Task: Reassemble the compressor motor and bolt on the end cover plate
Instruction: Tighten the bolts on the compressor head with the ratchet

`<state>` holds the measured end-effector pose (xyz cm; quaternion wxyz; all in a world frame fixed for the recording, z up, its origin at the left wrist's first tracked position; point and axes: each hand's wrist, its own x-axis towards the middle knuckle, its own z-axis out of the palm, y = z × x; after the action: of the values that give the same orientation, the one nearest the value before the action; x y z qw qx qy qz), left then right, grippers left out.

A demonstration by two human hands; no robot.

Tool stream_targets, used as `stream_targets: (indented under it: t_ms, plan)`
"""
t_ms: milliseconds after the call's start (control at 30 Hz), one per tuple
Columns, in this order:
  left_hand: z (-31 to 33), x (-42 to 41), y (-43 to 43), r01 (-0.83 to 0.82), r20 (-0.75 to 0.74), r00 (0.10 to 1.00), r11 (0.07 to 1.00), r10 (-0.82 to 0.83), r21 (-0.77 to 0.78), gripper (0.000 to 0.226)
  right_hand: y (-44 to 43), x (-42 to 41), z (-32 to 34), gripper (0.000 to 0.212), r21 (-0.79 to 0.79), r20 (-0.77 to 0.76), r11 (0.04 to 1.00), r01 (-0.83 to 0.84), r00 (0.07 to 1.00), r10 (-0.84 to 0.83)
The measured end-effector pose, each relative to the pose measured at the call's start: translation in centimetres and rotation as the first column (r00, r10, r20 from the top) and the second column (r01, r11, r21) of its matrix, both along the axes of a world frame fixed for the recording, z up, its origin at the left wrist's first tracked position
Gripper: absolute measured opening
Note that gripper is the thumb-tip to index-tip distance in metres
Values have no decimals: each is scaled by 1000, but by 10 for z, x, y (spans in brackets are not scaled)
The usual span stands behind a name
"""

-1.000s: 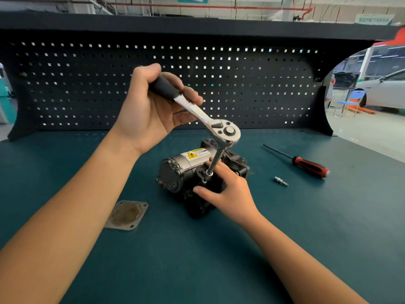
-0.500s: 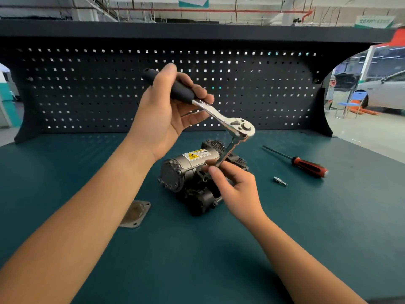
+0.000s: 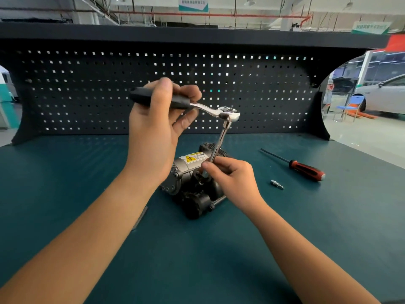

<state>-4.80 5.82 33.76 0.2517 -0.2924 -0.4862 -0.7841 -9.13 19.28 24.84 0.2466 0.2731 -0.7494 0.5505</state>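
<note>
Bench top [image 3: 65, 194] dark teal. Pegboard [image 3: 87, 88] black, square-holed. Ratchet [image 3: 228, 113] chrome, black handle. Screwdriver [image 3: 306, 170] handle red-black. Compressor label [image 3: 192, 158] yellow-white.

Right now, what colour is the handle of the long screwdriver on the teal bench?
The screwdriver handle is red and black; head view shows it.

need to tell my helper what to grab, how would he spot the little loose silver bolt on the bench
Start at the compressor in the middle of the teal bench. To its right lies a red-handled screwdriver; the bolt sits nearer you, short, all silver, no handle.
</note>
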Motion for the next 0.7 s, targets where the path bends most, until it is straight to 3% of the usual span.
stream_targets:
  t_ms: [200, 367, 533, 700]
  plan:
    - [5, -2, -3, 64, 56, 996, 998, -62, -21, 36, 0, 4, -7, 23, -50, -35, 998, -34, 999, 33]
    - [19, -16, 5, 117, 96, 988, 991, -122, 61, 39, -1, 6, -15, 8, -76, 34, 993, -85, 996, 88]
    - [30, -27, 15, 161, 132, 976, 982, -173, 97, 39, -6, 6, -25, 48, 115, 67, 992, -58, 996, 51]
    - [28, -27, 8, 204, 157, 961, 967, -228, 151, 39, -18, -3, -38, 84, 318, -33, 935, 157, 987, -154]
